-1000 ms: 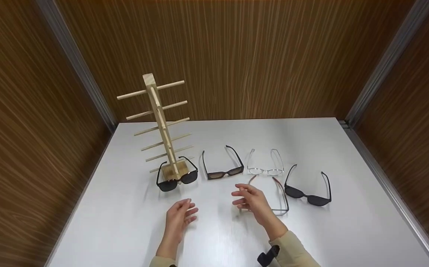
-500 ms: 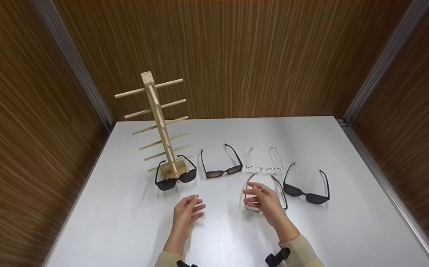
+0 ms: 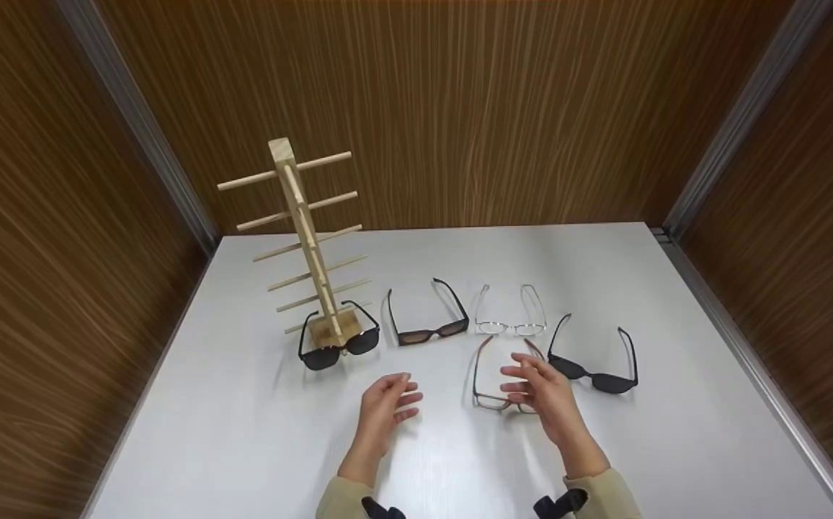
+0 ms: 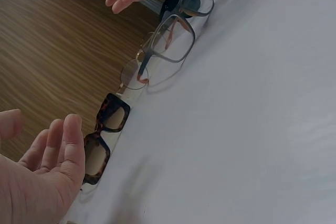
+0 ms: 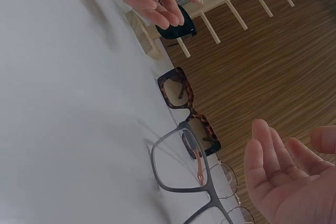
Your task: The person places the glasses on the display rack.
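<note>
In the head view my left hand (image 3: 382,414) hovers over the table, right of and below the wooden stand (image 3: 306,238), fingers relaxed and holding nothing. My right hand (image 3: 550,400) hangs above the right part of the grey-framed glasses (image 3: 492,402) with red-brown temple tips, partly hiding them; its fingers are loosely bent and hold nothing. Black sunglasses (image 3: 324,357) sit at the stand's lowest level. Behind the hands are tortoiseshell sunglasses (image 3: 416,336) and thin round-lens glasses (image 3: 492,328). Other black sunglasses (image 3: 611,383) lie right of my right hand.
The white table (image 3: 243,432) has wood-grain panels (image 3: 460,115) behind it and on both sides, with metal strips at the corners. The stand rises at the left with several bare pegs pointing to both sides.
Both hands have moved to the right in the head view. The left part of the grey-framed glasses, formerly behind my right hand, is now uncovered. The view has shifted slightly.
</note>
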`<state>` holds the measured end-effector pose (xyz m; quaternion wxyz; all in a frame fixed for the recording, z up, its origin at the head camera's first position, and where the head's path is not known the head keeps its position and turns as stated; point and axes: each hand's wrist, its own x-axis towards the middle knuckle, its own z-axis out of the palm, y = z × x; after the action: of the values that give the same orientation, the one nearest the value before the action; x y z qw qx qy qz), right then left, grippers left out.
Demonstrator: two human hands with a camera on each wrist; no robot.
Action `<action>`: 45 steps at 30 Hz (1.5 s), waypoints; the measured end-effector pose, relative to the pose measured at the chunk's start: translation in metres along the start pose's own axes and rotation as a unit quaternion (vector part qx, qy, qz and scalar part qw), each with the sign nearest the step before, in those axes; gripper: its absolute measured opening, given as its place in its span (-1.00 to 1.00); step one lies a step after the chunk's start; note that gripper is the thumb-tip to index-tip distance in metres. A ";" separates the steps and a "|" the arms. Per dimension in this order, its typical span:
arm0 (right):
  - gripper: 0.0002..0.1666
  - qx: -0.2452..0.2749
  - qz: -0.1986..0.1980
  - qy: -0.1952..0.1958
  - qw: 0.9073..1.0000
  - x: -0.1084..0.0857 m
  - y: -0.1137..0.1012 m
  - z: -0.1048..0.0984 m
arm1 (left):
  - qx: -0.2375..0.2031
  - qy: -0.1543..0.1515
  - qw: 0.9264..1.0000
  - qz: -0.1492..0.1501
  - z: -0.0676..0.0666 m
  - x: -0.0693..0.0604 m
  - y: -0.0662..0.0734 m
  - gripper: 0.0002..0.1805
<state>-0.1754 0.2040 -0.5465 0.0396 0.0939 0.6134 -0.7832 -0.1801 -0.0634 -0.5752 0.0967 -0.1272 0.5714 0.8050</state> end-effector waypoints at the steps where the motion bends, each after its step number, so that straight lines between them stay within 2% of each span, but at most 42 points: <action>1: -0.59 0.004 -0.002 0.002 1.000 0.000 -0.001 -0.002 | 0.001 -0.003 1.000 0.001 0.003 0.000 0.000 -0.56; 8: -0.56 0.010 -0.017 0.025 0.999 -0.005 -0.003 -0.022 | -0.005 -0.022 1.000 0.002 0.016 0.002 -0.006 -0.57; 18: -0.47 0.003 -0.020 0.066 0.998 -0.010 -0.008 -0.048 | 0.011 -0.028 1.000 0.006 0.029 0.010 -0.010 -0.61; 27: -0.46 -0.030 -0.013 0.096 0.995 -0.016 -0.006 -0.070 | 0.009 -0.035 0.999 -0.006 0.039 0.014 -0.015 -0.66; 32: -0.48 -0.044 0.003 0.121 0.992 -0.017 -0.001 -0.076 | 0.029 -0.038 0.999 -0.019 0.044 0.017 -0.021 -0.68; 39: -0.50 -0.054 0.001 0.130 0.990 -0.019 0.020 -0.076 | 0.041 -0.034 0.998 -0.045 0.050 0.019 -0.034 -0.67; 45: -0.53 -0.063 0.042 0.132 0.988 -0.018 0.028 -0.073 | 0.043 -0.046 0.996 -0.059 0.059 0.021 -0.044 -0.63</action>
<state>-0.1452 0.2667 -0.5868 -0.0029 0.2201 0.6565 -0.7215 -0.1921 0.0068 -0.6023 0.1756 -0.1190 0.5919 0.7776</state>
